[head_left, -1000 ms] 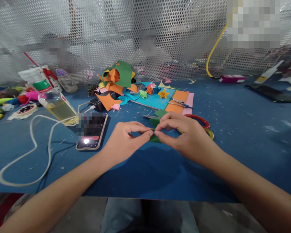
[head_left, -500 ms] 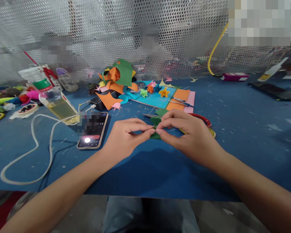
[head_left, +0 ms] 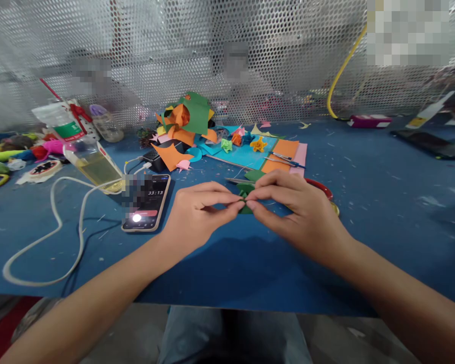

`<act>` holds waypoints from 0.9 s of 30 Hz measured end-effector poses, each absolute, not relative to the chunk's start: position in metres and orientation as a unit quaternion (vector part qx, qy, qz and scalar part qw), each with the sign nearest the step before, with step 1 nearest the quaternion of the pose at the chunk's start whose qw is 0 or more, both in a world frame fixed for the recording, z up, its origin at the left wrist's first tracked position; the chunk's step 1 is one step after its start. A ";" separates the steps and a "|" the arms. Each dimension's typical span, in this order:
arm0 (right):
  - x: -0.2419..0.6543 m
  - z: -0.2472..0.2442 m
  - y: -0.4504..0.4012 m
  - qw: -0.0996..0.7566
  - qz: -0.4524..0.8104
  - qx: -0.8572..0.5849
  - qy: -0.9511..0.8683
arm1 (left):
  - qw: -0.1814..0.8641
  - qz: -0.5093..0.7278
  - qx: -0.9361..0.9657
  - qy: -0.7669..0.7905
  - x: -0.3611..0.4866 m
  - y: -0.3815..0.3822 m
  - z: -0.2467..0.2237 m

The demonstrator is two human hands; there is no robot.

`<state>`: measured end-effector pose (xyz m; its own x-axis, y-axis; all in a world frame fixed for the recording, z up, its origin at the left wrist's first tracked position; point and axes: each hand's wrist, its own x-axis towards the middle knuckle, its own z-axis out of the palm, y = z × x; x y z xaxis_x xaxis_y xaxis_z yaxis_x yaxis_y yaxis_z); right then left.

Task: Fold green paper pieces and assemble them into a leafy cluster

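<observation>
Between my two hands, just above the blue table (head_left: 227, 273), is a small piece of green paper (head_left: 245, 190) with curled parts. My left hand (head_left: 202, 210) pinches it from the left with thumb and forefinger. From the other side, my right hand (head_left: 298, 207) grips it the same way, and the fingertips of both hands nearly meet. The fingers cover much of the paper's middle. Behind my right hand lie scissors with a red handle (head_left: 320, 187), partly hidden. Another green paper piece (head_left: 253, 175) shows beside the blades.
A lit phone (head_left: 146, 205) and a looping white cable (head_left: 47, 283) lie left. Beyond them stands a bottle of yellowish liquid (head_left: 98, 169). Small paper flowers (head_left: 258, 145) rest on blue sheets, near a compass (head_left: 286, 159) and orange scraps (head_left: 172, 155). A perforated metal panel (head_left: 197, 65) rises behind.
My hands stay pinched on the green paper, with only slight finger movement. The whole view has shifted a little.
</observation>
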<state>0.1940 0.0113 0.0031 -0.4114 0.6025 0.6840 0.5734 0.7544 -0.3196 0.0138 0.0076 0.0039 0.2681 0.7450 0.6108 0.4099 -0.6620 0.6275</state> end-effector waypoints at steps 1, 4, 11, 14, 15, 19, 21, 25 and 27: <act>0.194 0.003 0.012 0.415 0.012 -0.345 -0.842 | 0.173 0.476 0.778 0.372 0.013 0.008 0.004; 0.195 0.003 0.012 0.410 -0.003 -0.327 -0.851 | 0.166 0.466 0.786 0.371 0.011 0.008 0.005; 0.197 0.003 0.013 0.396 -0.023 -0.341 -0.852 | 0.132 0.458 0.810 0.342 0.011 0.007 0.006; 0.196 0.002 0.014 0.397 -0.030 -0.352 -0.847 | 0.129 0.457 0.810 0.343 0.012 0.007 0.006; 0.196 0.002 0.014 0.398 -0.032 -0.355 -0.846 | 0.131 0.459 0.808 0.347 0.012 0.007 0.006; 0.196 0.002 0.013 0.398 -0.035 -0.357 -0.845 | 0.161 0.470 0.789 0.362 0.012 0.007 0.006; 0.196 0.002 0.012 0.397 -0.036 -0.350 -0.848 | 0.176 0.471 0.783 0.366 0.011 0.007 0.007; 0.197 0.001 0.010 0.387 -0.030 -0.342 -0.856 | 0.160 0.464 0.795 0.356 0.008 0.008 0.006; 0.196 0.001 0.010 0.381 -0.026 -0.340 -0.860 | 0.133 0.462 0.807 0.343 0.007 0.008 0.006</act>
<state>0.1965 0.0098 0.0006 -0.4789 0.5645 0.6723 0.6041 0.7676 -0.2142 0.0073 0.0080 0.0060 0.3377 0.6765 0.6544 0.4316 -0.7291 0.5311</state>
